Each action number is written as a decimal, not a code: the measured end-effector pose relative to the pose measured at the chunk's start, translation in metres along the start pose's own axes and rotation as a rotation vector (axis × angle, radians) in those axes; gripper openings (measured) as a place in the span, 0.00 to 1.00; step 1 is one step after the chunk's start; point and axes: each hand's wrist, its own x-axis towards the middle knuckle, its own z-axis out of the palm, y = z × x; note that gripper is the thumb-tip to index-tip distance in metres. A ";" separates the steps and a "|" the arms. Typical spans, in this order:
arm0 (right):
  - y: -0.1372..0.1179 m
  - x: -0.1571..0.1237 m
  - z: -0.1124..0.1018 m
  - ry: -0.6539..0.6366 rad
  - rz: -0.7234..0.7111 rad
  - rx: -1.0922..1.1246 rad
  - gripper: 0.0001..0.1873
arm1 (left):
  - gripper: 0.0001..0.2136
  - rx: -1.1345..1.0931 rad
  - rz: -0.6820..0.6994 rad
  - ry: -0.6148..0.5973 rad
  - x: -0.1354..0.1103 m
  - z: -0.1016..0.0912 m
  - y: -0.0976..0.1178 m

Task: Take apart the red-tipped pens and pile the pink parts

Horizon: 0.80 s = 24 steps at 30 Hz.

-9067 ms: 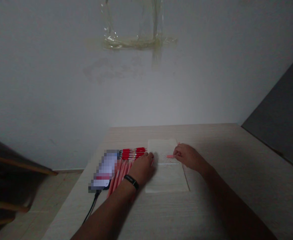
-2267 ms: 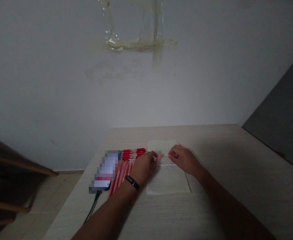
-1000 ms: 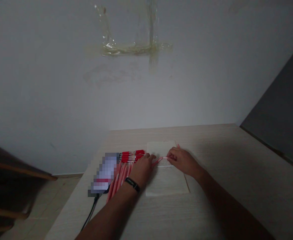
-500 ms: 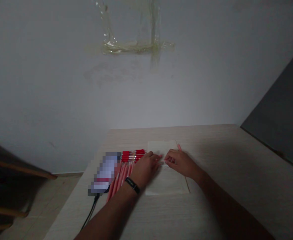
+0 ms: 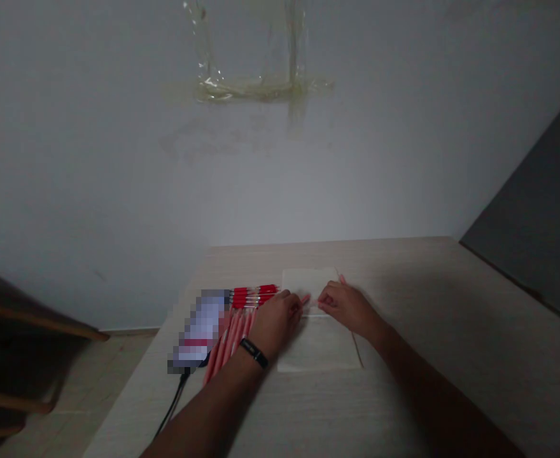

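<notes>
My left hand (image 5: 279, 318), with a black band on its wrist, is closed around a slim pink pen-like piece (image 5: 305, 298) whose end sticks out past the fingers. My right hand (image 5: 347, 306) is pinched just to the right of it. Something small and pale shows at its fingertips, too blurred to name. Both hands are over a cream paper sheet (image 5: 321, 350). Behind the right hand, a second pink tip (image 5: 342, 279) pokes out; the rest of it is hidden. Red pens (image 5: 254, 296) lie in a row left of my left hand, above several pink sticks (image 5: 230, 340).
A phone-like device (image 5: 200, 331), blurred out, lies at the table's left side with a black cable (image 5: 177, 397) running from it. A thin brown stick or edge (image 5: 357, 353) runs along the sheet's right side. The wall (image 5: 332, 191) stands behind the table (image 5: 308, 413).
My right hand has drawn slightly away to the right, widening the gap between the hands. My left fingers have curled in more around the pink piece.
</notes>
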 end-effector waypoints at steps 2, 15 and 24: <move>0.003 0.002 0.003 0.009 0.024 -0.017 0.04 | 0.08 0.009 -0.017 0.002 0.000 0.000 -0.001; 0.007 0.002 0.010 -0.019 0.056 -0.056 0.06 | 0.08 0.031 -0.064 -0.053 0.001 0.003 -0.002; 0.007 0.002 0.007 0.014 0.067 -0.012 0.05 | 0.08 0.026 -0.057 -0.066 0.002 0.003 -0.002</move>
